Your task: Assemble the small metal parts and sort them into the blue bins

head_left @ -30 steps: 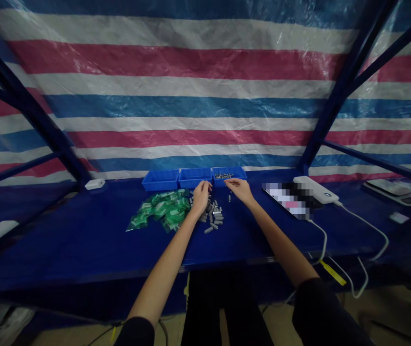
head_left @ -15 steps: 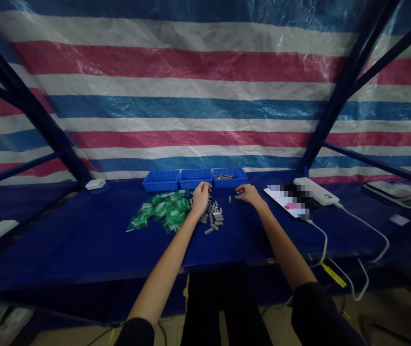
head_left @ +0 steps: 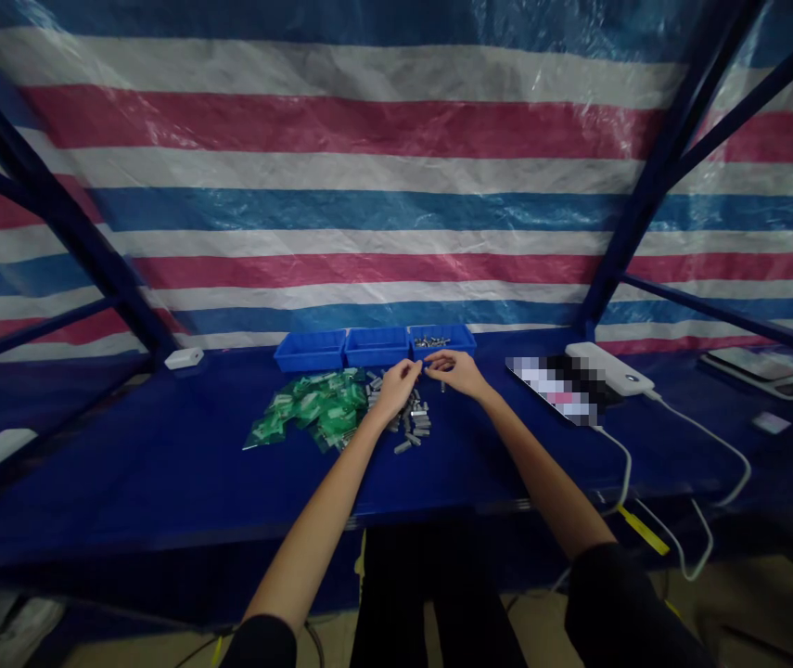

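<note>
My left hand point(head_left: 398, 384) is over the pile of small grey metal cylinders point(head_left: 415, 425), thumb and fingers pinched together. Close beside it, my right hand point(head_left: 460, 373) bends its fingers inward, fingertips almost meeting those of the left. Whatever either pinch holds is too small to make out. One small metal piece point(head_left: 443, 387) stands on the table just below the right hand. Left of the pile lies a heap of green items in clear plastic bags point(head_left: 319, 406). Part of the cylinder pile is hidden behind my left hand and wrist.
Three blue bins stand in a row behind the hands: a left bin point(head_left: 311, 353), a middle bin point(head_left: 377, 348) and a right bin point(head_left: 462, 336) holding small metal parts. A phone-like device point(head_left: 521, 371) and a white power bank point(head_left: 608, 368) with cables lie on the blue table point(head_left: 159, 464).
My right hand has moved left, from beside the lone metal piece to my left hand. My left hand has shifted slightly right, and the fingertips now nearly meet.
</note>
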`<state>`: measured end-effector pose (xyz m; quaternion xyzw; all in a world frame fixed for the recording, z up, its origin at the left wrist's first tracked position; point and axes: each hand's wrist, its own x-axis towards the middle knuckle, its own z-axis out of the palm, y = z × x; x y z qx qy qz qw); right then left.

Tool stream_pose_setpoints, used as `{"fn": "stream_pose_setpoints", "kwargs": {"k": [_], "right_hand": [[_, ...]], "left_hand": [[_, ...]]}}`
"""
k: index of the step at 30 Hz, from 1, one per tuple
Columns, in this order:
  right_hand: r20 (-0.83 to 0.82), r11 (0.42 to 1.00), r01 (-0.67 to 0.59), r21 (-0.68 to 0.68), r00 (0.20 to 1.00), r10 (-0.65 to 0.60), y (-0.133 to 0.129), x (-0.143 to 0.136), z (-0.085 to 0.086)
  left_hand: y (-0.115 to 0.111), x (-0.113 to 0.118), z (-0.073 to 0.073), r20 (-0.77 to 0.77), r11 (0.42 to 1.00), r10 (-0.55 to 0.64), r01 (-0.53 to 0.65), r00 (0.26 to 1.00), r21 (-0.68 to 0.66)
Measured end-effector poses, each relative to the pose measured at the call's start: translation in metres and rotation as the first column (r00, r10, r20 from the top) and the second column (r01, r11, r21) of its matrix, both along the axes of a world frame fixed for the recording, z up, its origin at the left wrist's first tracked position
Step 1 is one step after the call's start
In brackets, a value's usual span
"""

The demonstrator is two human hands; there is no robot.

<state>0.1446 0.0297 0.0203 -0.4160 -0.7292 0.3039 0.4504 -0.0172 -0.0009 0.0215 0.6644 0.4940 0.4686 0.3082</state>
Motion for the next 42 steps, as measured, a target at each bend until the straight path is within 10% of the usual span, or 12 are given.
{"fn": "stream_pose_setpoints", "kwargs": {"k": [6,16,25,42], "right_hand": [[0.020,0.995,-0.103,-0.012,0.994,0.104,-0.004,-0.006,-0.002],[0.504,0.981,0.073,0.182,0.849,-0.157,-0.001,0.004,-0.016],[0.544,0.980,0.048,0.193,0.826,-0.147,0.001,0.001,-0.015],[-0.207,0.987,-0.123,-0.099,0.973,0.100,-0.002,-0.014,-0.001]], "left_hand": [[-0.001,0.000,0.000,-0.074,1.000,0.007,-0.006,0.997,0.015],[0.004,-0.004,0.001,0.018,0.992,0.128,-0.128,0.992,0.005],[0.004,-0.004,0.001,0.010,0.992,0.126,-0.126,0.992,0.018],[-0.001,0.002,-0.002,-0.093,0.993,-0.113,0.115,0.989,0.019]]}}
